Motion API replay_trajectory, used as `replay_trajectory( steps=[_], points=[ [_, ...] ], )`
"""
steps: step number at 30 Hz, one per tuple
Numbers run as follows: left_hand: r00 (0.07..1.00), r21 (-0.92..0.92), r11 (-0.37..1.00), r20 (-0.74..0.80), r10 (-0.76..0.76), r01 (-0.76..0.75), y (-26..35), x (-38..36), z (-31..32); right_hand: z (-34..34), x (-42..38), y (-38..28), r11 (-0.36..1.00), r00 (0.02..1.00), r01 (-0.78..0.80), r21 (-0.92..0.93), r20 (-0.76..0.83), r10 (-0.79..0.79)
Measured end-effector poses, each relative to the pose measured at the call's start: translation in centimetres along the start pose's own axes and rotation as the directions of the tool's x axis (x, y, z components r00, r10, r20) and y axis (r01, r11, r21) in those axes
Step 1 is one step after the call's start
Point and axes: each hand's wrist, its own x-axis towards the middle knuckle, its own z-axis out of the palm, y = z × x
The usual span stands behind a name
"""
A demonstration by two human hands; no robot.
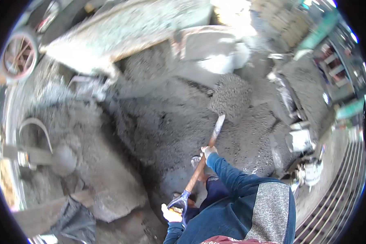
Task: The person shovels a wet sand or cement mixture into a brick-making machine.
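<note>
I hold a shovel (199,168) by its long wooden shaft, and its far end carries a heap of wet grey concrete mix (231,95). Around the blue D-shaped grip at the near end, my left hand (173,213) is closed, in what looks like a pale glove. Farther up, my right hand (209,151), also pale-gloved, wraps the shaft near the metal socket. The mix hides the shovel's blade. Below the shaft, my feet (197,162) show in part on the wet grey floor.
A large whitish-green slanted trough or panel (130,30) stands at the top. Left lies a mix-crusted block (114,191) with a black plastic sheet (75,221). A spoked wheel (20,55) is at upper left. Metal bars (333,191) and a motor-like unit (311,173) are right.
</note>
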Motion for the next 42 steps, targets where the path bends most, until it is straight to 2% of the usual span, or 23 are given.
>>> replay_trajectory(
  steps=[2, 6, 9, 12, 13, 14, 15, 16, 17, 18, 20, 22, 24, 26, 27, 29, 30, 32, 33, 34, 37, 39, 42],
  points=[
    [0.992, 0.088, 0.994, 0.112, 0.057, -0.067, 2.3, -2.0, 8.0, -2.1, -5.2, -12.3, 0.887, 0.998, -0.066, 0.457, 0.045, 0.051],
    [0.857, 0.170, 0.888, 0.389, 0.339, -0.428, 6.2, -7.8, 24.9, -6.7, -6.2, -30.4, 0.753, 0.979, 0.092, 0.651, 0.079, -0.187],
    [0.575, 0.098, 0.753, 0.711, 0.405, -0.651, 7.6, -15.7, 35.9, -12.0, -8.1, -42.8, 0.509, 0.888, 0.221, 0.832, 0.045, -0.458],
    [0.099, -0.072, 0.304, 0.853, 0.513, -0.950, 5.7, -25.8, 44.2, -18.9, -12.0, -51.6, 0.319, 0.792, 0.351, 0.880, -0.098, -0.602],
    [-0.215, -0.249, 0.009, 0.853, 0.475, -0.969, 4.7, -25.3, 46.1, -21.5, -13.6, -53.2, 0.271, 0.814, 0.352, 0.896, -0.150, -0.561],
    [-0.711, -0.643, -0.307, 0.665, 0.229, -0.701, 3.8, -27.6, 48.9, -24.3, -14.7, -54.1, 0.225, 0.833, 0.352, 0.909, -0.194, -0.517],
    [-0.888, -0.810, -0.372, 0.447, 0.112, -0.454, 1.9, -29.5, 50.7, -28.2, -12.8, -53.7, 0.195, 0.741, 0.351, 0.916, -0.144, -0.655],
    [-0.884, -0.845, -0.353, 0.458, -0.093, -0.401, 0.2, -32.9, 50.9, -32.3, -10.1, -52.1, 0.172, 0.627, 0.346, 0.922, -0.092, -0.773],
    [-0.724, -0.845, -0.230, 0.532, -0.438, -0.482, -1.0, -33.7, 51.1, -35.9, -8.9, -50.1, 0.180, 0.655, 0.387, 0.904, -0.132, -0.744],
    [-0.723, -0.871, -0.214, 0.487, -0.490, -0.442, -3.3, -33.0, 50.3, -38.4, -8.6, -48.1, 0.189, 0.680, 0.430, 0.883, -0.179, -0.711],
    [-0.685, -0.846, -0.232, 0.526, -0.504, -0.479, -8.6, -26.4, 48.2, -39.6, -9.8, -43.9, 0.457, 0.799, 0.586, 0.669, -0.383, -0.464],
    [-0.620, -0.789, -0.316, 0.611, -0.492, -0.527, -8.9, -20.6, 43.8, -37.3, -11.2, -38.2, 0.467, 0.716, 0.695, 0.546, -0.467, -0.520],
    [-0.469, -0.692, -0.272, 0.677, -0.567, -0.669, -5.6, -18.9, 40.0, -34.1, -14.7, -35.6, 0.465, 0.874, 0.462, 0.755, -0.298, -0.385],
    [-0.382, -0.545, -0.173, 0.748, -0.543, -0.821, -1.4, -17.7, 35.9, -30.1, -17.9, -33.6, 0.466, 0.839, 0.495, 0.733, -0.265, -0.476],
    [-0.283, -0.322, -0.060, 0.893, -0.349, -0.945, -0.3, -16.2, 32.7, -28.5, -18.6, -32.8, 0.433, 0.824, 0.481, 0.762, -0.223, -0.521],
    [0.131, 0.166, 0.256, 0.980, -0.147, -0.952, 2.7, -14.8, 27.3, -25.3, -18.1, -30.5, 0.382, 0.799, 0.400, 0.833, -0.113, -0.590],
    [0.369, 0.406, 0.405, 0.914, -0.169, -0.819, 4.8, -14.6, 25.2, -23.3, -17.6, -29.1, 0.363, 0.782, 0.353, 0.862, -0.058, -0.621],
    [0.591, 0.362, 0.836, 0.805, -0.056, -0.413, 6.2, -9.1, 19.6, -17.6, -17.0, -25.0, 0.471, 0.859, 0.316, 0.823, -0.038, -0.511],
    [0.781, 0.353, 0.930, 0.608, -0.142, -0.106, 6.8, -6.3, 16.5, -14.3, -16.8, -22.4, 0.574, 0.931, 0.269, 0.773, -0.055, -0.362],
    [0.868, 0.392, 0.909, 0.491, -0.075, -0.144, 7.6, -3.5, 12.9, -10.8, -16.5, -19.3, 0.676, 0.976, 0.192, 0.712, -0.069, -0.205],
    [0.989, 0.353, 0.931, 0.140, 0.047, -0.094, 7.9, -2.5, 0.0, -2.5, -12.6, -4.0, 0.815, 0.986, -0.165, 0.556, 0.119, 0.118],
    [0.997, 0.180, 0.983, 0.082, 0.006, -0.021, 8.0, -5.2, -10.0, 2.0, -13.3, 7.2, 0.897, 0.937, -0.346, 0.274, 0.145, 0.317],
    [0.897, 0.241, 0.967, -0.403, 0.179, -0.085, 7.4, -7.9, -25.0, 4.7, -21.2, 21.4, 0.784, 0.806, -0.567, 0.253, 0.367, 0.465]
  ],
)
